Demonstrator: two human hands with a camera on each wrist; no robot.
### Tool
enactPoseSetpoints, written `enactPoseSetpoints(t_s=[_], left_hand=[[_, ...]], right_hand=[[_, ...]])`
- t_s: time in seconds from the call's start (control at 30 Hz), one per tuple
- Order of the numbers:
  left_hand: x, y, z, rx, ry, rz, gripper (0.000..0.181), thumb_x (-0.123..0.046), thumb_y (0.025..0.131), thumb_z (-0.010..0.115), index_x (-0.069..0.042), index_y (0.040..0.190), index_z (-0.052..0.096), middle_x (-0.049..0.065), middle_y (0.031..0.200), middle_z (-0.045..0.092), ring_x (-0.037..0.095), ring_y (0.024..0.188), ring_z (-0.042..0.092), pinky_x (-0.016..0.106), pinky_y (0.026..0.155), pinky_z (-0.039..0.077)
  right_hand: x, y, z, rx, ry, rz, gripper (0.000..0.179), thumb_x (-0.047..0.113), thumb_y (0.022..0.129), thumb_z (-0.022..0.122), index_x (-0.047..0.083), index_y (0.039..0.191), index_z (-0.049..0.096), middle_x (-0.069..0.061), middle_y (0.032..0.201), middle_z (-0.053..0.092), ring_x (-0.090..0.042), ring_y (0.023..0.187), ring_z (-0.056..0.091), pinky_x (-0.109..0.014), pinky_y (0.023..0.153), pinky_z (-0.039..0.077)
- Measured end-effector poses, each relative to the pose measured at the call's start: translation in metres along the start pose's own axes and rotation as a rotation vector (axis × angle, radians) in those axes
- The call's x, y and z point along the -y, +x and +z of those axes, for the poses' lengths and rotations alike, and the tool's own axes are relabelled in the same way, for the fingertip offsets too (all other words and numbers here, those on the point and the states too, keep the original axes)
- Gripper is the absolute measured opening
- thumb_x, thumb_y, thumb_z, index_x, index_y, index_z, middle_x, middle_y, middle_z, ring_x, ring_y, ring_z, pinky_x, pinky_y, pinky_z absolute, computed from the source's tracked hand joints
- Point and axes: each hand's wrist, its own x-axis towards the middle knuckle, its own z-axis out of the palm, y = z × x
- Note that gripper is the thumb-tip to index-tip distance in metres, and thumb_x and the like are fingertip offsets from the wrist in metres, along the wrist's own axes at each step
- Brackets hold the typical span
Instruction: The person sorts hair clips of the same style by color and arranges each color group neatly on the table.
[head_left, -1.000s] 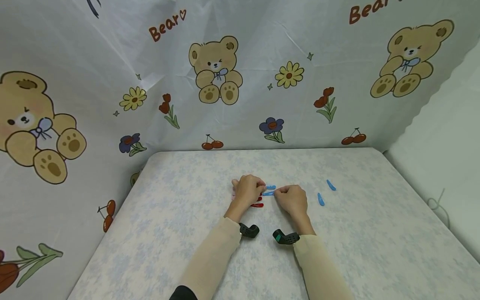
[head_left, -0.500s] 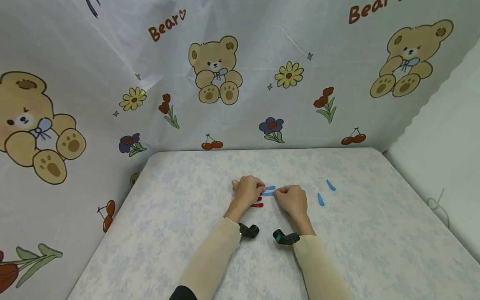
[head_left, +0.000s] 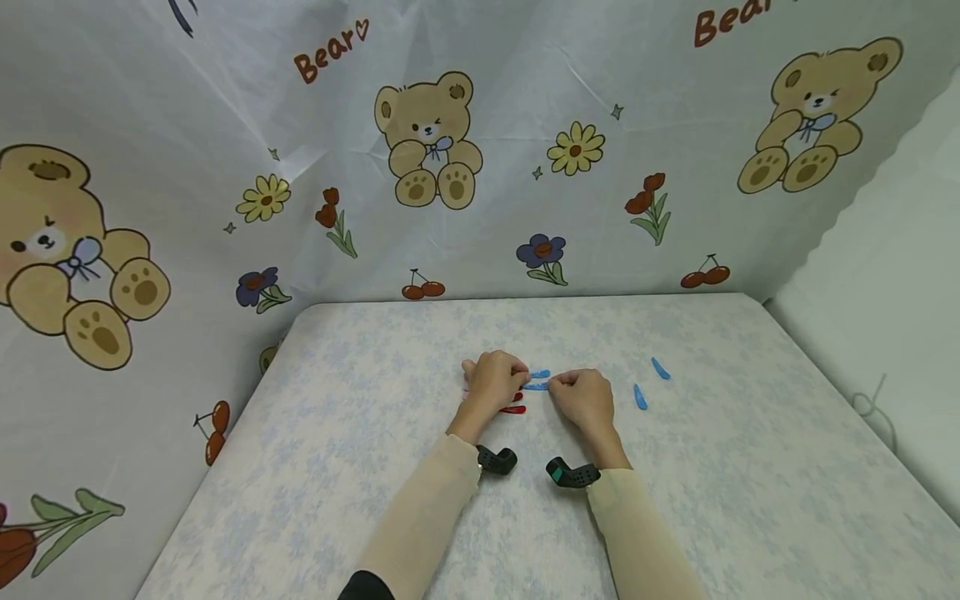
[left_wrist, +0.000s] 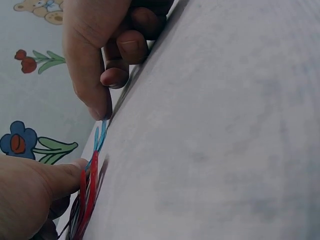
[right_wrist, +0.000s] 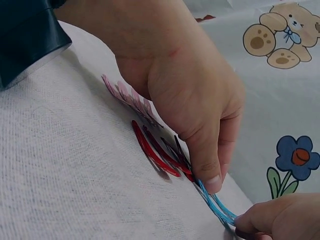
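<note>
Both hands meet over a row of hair clips near the middle of the table. A blue hair clip (head_left: pixel 536 387) lies between them. My left hand (head_left: pixel 492 383) pinches its left end and my right hand (head_left: pixel 587 402) its right end. Just behind it is another blue clip (head_left: pixel 541 374), partly hidden by the left hand. Red clips (head_left: pixel 513 410) stick out from under the left hand. In the right wrist view, pink clips (right_wrist: pixel 132 97) and dark clips show beside the red ones (right_wrist: pixel 152 157), below the left hand (right_wrist: pixel 195 100).
Two loose blue clips (head_left: pixel 640 397) (head_left: pixel 660 368) lie on the table to the right of the right hand. The pale mottled table (head_left: pixel 337 483) reaches back to a bear-print curtain (head_left: pixel 480 242). A thin cord (head_left: pixel 873 408) hangs beyond the right edge.
Both hands keep almost the same place at the blue clip. The whole head view shifts very slightly; no clip has visibly been moved to another place.
</note>
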Motion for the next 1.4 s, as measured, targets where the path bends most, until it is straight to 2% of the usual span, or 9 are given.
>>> enactPoseSetpoints(t_s=[0.37, 0.57, 0.77, 0.97, 1.4], left_hand=[[-0.001, -0.001, 0.001, 0.005, -0.003, -0.003, 0.011, -0.032, 0.092, 0.074, -0.026, 0.088, 0.082, -0.014, 0.064, 0.068, 0.015, 0.086, 0.060, 0.043, 0.080, 0.028], [-0.001, -0.001, 0.000, -0.001, 0.013, 0.004, 0.010, -0.031, 0.093, 0.073, -0.026, 0.089, 0.082, -0.013, 0.074, 0.072, 0.017, 0.088, 0.061, 0.044, 0.079, 0.030], [-0.001, -0.002, 0.001, 0.001, 0.014, 0.004, 0.011, -0.030, 0.092, 0.074, -0.026, 0.088, 0.082, -0.013, 0.070, 0.071, 0.017, 0.089, 0.062, 0.045, 0.080, 0.030], [-0.001, -0.003, 0.001, -0.004, 0.025, -0.005, 0.010, -0.031, 0.092, 0.074, -0.027, 0.088, 0.082, -0.013, 0.074, 0.072, 0.017, 0.089, 0.061, 0.045, 0.081, 0.030], [0.000, -0.003, -0.001, -0.006, 0.017, 0.002, 0.011, -0.031, 0.093, 0.072, -0.027, 0.090, 0.082, -0.011, 0.081, 0.074, 0.017, 0.089, 0.060, 0.044, 0.080, 0.029]], right_hand=[[-0.003, 0.002, -0.001, 0.008, 0.052, -0.007, 0.021, 0.027, 0.091, 0.068, 0.011, 0.097, 0.080, -0.004, 0.081, 0.073, -0.019, 0.070, 0.059, -0.028, 0.060, 0.042], [-0.001, 0.001, -0.007, 0.021, 0.069, -0.013, 0.022, 0.030, 0.093, 0.067, 0.012, 0.100, 0.079, -0.003, 0.079, 0.068, -0.019, 0.069, 0.055, -0.029, 0.060, 0.040], [0.004, -0.001, -0.019, -0.035, 0.068, 0.013, 0.022, 0.033, 0.095, 0.067, 0.014, 0.100, 0.078, -0.004, 0.085, 0.068, -0.021, 0.075, 0.057, -0.031, 0.063, 0.041], [0.005, -0.003, -0.030, -0.086, 0.059, -0.029, 0.022, 0.032, 0.094, 0.068, 0.013, 0.100, 0.078, -0.005, 0.087, 0.069, -0.021, 0.075, 0.057, -0.031, 0.062, 0.041], [-0.016, -0.009, -0.071, -0.179, 0.012, -0.051, 0.026, 0.033, 0.097, 0.064, 0.013, 0.109, 0.075, -0.008, 0.094, 0.068, -0.019, 0.064, 0.050, -0.031, 0.052, 0.039]])
